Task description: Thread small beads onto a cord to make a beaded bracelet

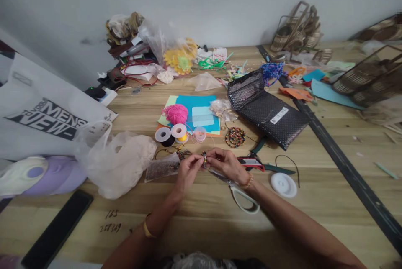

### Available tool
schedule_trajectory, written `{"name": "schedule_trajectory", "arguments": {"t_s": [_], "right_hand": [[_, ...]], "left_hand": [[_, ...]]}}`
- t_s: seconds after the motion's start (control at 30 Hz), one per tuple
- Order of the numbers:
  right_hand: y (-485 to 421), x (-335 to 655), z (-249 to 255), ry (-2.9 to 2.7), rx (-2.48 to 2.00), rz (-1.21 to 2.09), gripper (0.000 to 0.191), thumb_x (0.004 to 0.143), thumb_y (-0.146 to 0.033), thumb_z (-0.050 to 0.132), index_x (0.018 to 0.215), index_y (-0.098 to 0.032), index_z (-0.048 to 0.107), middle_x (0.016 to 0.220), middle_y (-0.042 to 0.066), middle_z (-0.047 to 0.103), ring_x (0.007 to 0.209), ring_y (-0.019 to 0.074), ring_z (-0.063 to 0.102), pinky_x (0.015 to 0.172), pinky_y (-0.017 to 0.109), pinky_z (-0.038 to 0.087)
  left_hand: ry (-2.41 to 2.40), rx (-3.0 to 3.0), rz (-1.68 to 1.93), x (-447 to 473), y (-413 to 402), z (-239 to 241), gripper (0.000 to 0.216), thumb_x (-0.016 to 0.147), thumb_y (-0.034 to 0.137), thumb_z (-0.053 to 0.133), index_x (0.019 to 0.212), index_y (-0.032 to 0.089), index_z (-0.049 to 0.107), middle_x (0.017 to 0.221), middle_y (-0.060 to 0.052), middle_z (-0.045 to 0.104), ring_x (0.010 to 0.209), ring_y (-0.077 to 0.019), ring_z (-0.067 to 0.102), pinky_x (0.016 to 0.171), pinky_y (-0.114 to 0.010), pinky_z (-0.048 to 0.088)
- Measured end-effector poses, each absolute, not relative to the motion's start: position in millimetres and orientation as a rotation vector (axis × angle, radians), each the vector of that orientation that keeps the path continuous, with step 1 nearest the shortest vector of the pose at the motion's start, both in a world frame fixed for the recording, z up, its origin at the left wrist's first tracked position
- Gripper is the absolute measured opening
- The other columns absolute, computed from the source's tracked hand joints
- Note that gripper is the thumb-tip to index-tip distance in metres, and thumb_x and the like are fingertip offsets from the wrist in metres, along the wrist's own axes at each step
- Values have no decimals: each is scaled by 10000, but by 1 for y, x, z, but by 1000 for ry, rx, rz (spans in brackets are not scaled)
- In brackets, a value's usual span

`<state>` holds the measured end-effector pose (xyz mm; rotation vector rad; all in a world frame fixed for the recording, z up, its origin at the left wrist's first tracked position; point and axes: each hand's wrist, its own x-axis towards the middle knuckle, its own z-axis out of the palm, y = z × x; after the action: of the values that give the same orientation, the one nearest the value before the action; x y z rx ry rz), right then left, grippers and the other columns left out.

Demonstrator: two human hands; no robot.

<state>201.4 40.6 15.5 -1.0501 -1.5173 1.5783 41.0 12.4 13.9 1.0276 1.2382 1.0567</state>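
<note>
Between the fingertips of both hands is a small loop of coloured beads (pixel 204 160), like a beaded ring. My left hand (pixel 189 169) pinches its left side, and my right hand (pixel 228 164) pinches the other side. Under the right hand lie scissors with pale handles (pixel 246 202), their blades partly hidden. A red and grey utility knife (pixel 251 162) and green-handled pliers (pixel 276 169) are just right of that hand. Close to the left hand is a clear bag of small dark beads (pixel 162 167). A coiled multicoloured bead strand (pixel 235 137) sits beyond the right hand.
Thread spools (pixel 165 136), pink yarn (pixel 176 114) and blue sheets (pixel 205 103) lie ahead. A black bubble mailer (pixel 273 112) is at right, near a white spool (pixel 283 185). At left are a plastic bag (pixel 121 164) and a phone (pixel 58 229). Woven baskets (pixel 295 34) stand behind.
</note>
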Motion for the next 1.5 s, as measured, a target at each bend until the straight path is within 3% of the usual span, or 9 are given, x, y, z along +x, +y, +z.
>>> {"name": "schedule_trajectory", "arguments": {"t_s": [0.17,0.67,1.17,1.33,1.5], "right_hand": [[45,201,11,-1286,-1065,1816,380,688,-459,715,848,-117,670,651,4,604,504,76,474,466,204,382],[46,202,8,-953,-931,2124,306,603,-344,812,754,-115,677,533,-38,558,424,41,458,428,171,382],[45,202,10,-1056,-942,2057,303,606,-358,799,721,-126,642,573,-38,564,445,49,474,450,183,377],[44,201,16,-1148,-980,1995,297,614,-367,780,714,-132,629,596,-33,562,461,53,463,446,183,367],[41,199,21,-1283,-1005,1900,278,648,-374,749,704,-135,620,630,-17,567,497,66,472,469,195,395]], "left_hand": [[1344,1234,1099,40,11,9,165,752,312,622,721,150,630,700,-28,628,617,-152,582,585,-257,499],[1396,1844,1283,38,9,16,143,824,200,567,687,177,604,682,-23,632,664,-139,576,618,-233,446],[1422,1425,1056,36,9,23,248,795,326,560,604,170,543,589,14,518,593,-128,492,576,-230,386],[1245,1378,1163,38,11,29,249,773,316,603,580,166,555,685,-24,564,693,-154,542,663,-255,431],[1174,1374,1209,41,8,26,247,778,339,618,608,168,568,727,-49,598,708,-166,565,655,-270,454]]}}
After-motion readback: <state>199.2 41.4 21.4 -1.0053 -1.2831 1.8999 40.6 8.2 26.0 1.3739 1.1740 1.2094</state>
